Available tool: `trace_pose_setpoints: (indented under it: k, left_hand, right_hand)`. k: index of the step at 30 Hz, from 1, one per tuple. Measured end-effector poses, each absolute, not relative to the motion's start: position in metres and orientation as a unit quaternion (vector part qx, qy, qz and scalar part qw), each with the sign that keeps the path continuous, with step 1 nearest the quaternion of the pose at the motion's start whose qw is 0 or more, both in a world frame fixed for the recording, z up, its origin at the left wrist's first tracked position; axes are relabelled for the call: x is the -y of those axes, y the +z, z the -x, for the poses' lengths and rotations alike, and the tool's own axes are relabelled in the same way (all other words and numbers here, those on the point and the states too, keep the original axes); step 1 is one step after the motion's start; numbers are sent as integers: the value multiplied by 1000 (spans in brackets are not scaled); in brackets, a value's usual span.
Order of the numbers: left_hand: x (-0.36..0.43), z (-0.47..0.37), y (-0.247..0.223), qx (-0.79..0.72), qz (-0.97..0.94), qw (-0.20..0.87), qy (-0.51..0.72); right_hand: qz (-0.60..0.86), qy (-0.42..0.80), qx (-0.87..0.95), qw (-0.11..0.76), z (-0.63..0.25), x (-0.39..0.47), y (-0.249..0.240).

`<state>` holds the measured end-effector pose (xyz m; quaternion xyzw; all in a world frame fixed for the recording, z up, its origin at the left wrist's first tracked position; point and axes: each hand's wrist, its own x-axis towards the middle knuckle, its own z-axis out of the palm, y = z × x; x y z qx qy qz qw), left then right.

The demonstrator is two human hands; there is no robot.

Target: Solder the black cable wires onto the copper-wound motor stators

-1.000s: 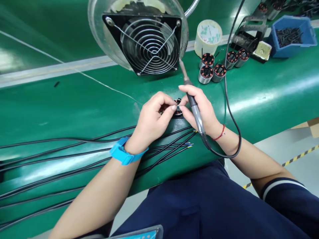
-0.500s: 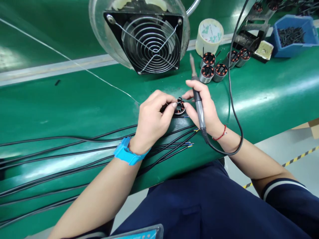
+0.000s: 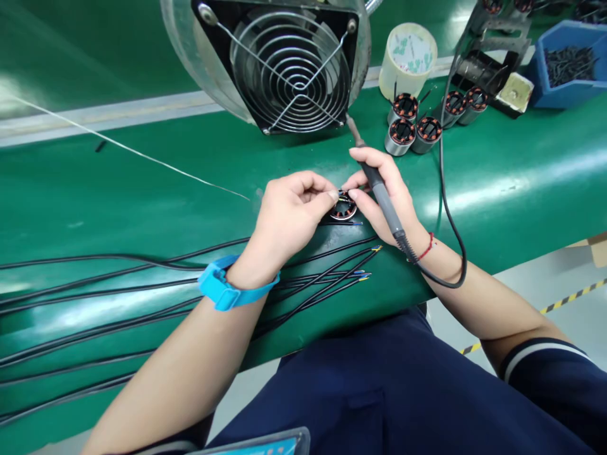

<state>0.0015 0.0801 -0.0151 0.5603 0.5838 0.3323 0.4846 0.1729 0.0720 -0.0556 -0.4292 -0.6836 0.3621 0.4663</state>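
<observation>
A small round motor stator [image 3: 344,211] with a black core and copper windings stands on the green bench between my hands. My left hand [image 3: 296,212], with a blue wrist strap, is closed over it, thumb and forefinger pinching a thin wire at its top. My right hand [image 3: 386,196] grips a soldering iron [image 3: 385,201], its tip pointing up and away towards the fan. The right thumb and fingertips also reach to the stator's rim, touching the wires there. Fingers partly hide the wire ends. A strand of solder wire [image 3: 156,159] runs from the upper left towards my left hand.
Black cables [image 3: 118,287] with stripped coloured ends lie across the bench. A caged fan [image 3: 298,88] stands behind my hands. Several stators [image 3: 401,136] are grouped at the back right, near a tape roll [image 3: 408,60], a sponge holder [image 3: 515,93] and a blue bin [image 3: 569,88].
The soldering iron has tilted, its tip swinging left. My right fingertips have come closer to the stator and my left hand. The view has shifted slightly.
</observation>
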Motion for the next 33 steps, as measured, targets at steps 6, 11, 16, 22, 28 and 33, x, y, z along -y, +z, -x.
trace_pose_setpoints:
  k: [6,11,16,22,28,33]
  left_hand:
    - [-81,0,-12,-584,-569,477,330]
    - [-85,2,-11,-573,-614,447,309]
    - [-87,4,-12,-569,-627,444,293]
    - [-87,1,-13,-576,-621,441,297]
    - [-86,0,-11,-582,-627,424,296]
    - [-86,0,-9,-583,-628,426,291]
  right_hand:
    - [407,261,786,386,-177,-81,-42]
    - [418,186,820,342,-180,-84,-43]
    - [460,232,756,404,-183,-64,-34]
    - [450,175,709,513,-189,-31,-25]
    - [416,121,687,583,-192,-25,-33]
    - [403,125,708,566,-190,-29,-32]
